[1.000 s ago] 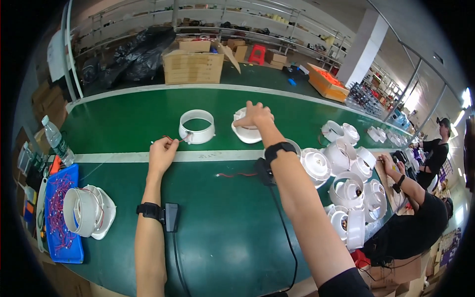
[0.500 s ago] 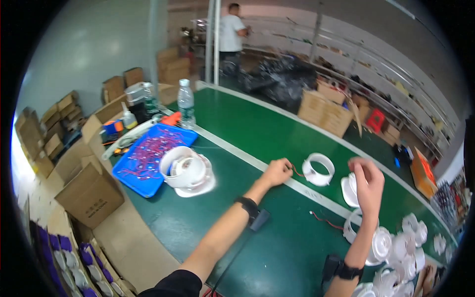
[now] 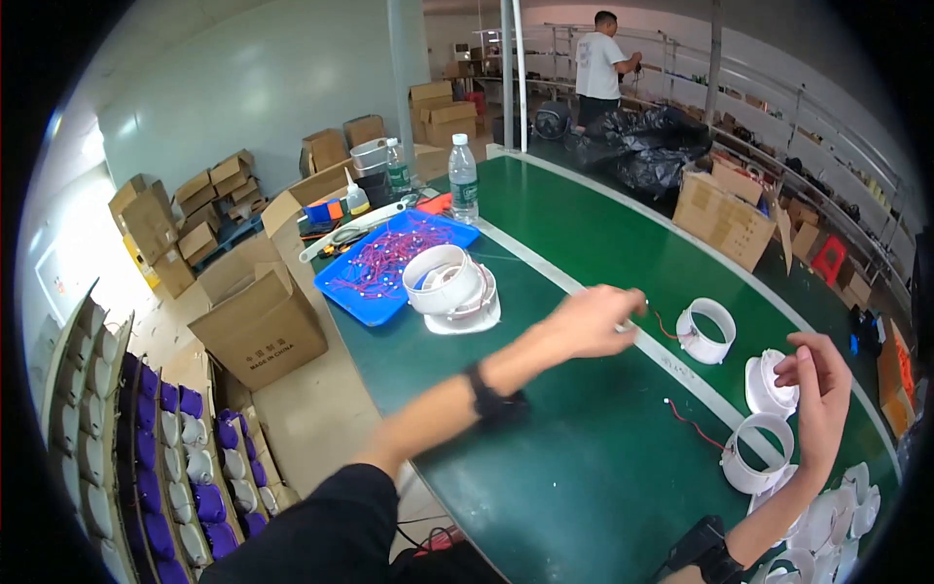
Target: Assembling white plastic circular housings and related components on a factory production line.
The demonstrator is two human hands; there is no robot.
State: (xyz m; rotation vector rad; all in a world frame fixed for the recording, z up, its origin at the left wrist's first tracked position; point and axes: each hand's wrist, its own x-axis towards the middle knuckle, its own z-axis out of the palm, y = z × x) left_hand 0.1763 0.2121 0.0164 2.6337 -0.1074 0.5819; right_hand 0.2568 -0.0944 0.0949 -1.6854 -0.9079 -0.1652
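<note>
My left hand (image 3: 595, 323), a little blurred, is over the pale strip of the green table with its fingers loosely bent and apart. Just beyond its fingertips lies the red wire of a white plastic ring (image 3: 706, 331). My right hand (image 3: 822, 389) hangs at the right with nothing visible in its slightly parted fingers. Close beside it is a white round housing with a flange (image 3: 772, 383). Nearer to me stands a second white ring (image 3: 757, 456), whose red wire (image 3: 693, 423) trails left. Both wrists wear black bands.
A blue tray (image 3: 365, 310) of red wires and stacked white housings (image 3: 452, 292) are at the table's left. Behind them stands a water bottle (image 3: 464, 180). More white parts (image 3: 827, 521) crowd the lower right. Cartons (image 3: 258, 326) stand left; a person (image 3: 598, 68) works far back.
The view has swung left, so the table things appear farther right. My left hand has come away from the far ring's wire end. My right hand remains by the white housing.
</note>
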